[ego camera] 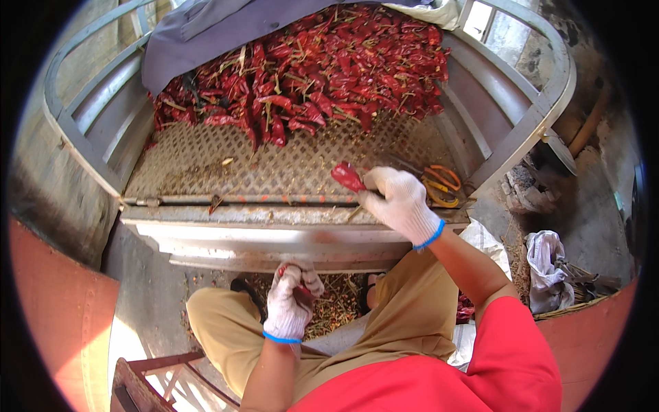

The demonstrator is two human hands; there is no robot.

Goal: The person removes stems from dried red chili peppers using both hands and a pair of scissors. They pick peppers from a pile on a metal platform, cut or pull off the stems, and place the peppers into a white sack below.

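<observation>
In a white knit glove with a blue cuff, my right hand (396, 201) pinches a dried red chili pepper (348, 176) above the front edge of the metal truck bed (195, 159). My left hand (293, 298), gloved the same way, is between my knees below the bed's edge. Its fingers are curled around something red, probably chili, mostly hidden by the glove. A large heap of dried red chilies with stems (329, 72) covers the back of the bed. Orange-handled scissors or pliers (440, 185) lie just right of my right hand.
Grey-blue cloth (206, 41) covers part of the heap. Metal side rails (85, 123) bound the bed left and right (535, 118). Stems and scraps (334, 304) litter the floor between my feet. White woven sacks (545, 268) stand at right; a wooden chair (154, 381) is lower left.
</observation>
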